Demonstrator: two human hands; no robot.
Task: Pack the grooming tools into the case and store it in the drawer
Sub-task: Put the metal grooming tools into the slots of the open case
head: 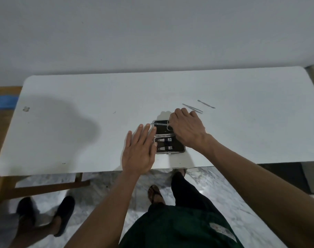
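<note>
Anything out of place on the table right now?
Two thin metal tools, the tweezers and a double-ended stick, lie loose beyond the right hand, outside the open case. Nothing looks spilled or damaged.

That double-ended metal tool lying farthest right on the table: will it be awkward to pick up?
Probably a bit. The tool looks thin and lies flat on the smooth table, so fingertips may slide it before catching an edge. It appears to be metal, likely stiff and light. Its flattened ends should keep it from rolling.
</note>
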